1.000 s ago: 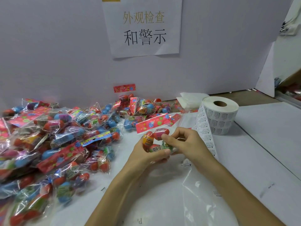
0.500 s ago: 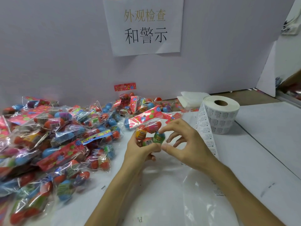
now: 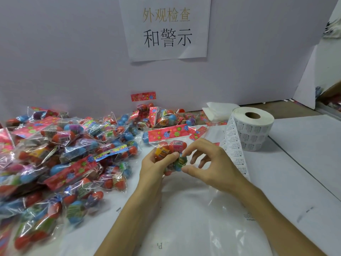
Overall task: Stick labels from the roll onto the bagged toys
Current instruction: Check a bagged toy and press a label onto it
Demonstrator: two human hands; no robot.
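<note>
the toy bag is gripped by the left hand and pinched by the right hand. the label strip is laid just right of that hand.

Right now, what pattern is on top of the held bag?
The bag has a red top with coloured flowers; the head view shows it.

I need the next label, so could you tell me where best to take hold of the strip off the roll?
Probably pinch the strip by its right edge, between roll and right hand, coming from the right: it is thin, that edge faces bare table, and its near end hides behind the wrist.
</note>
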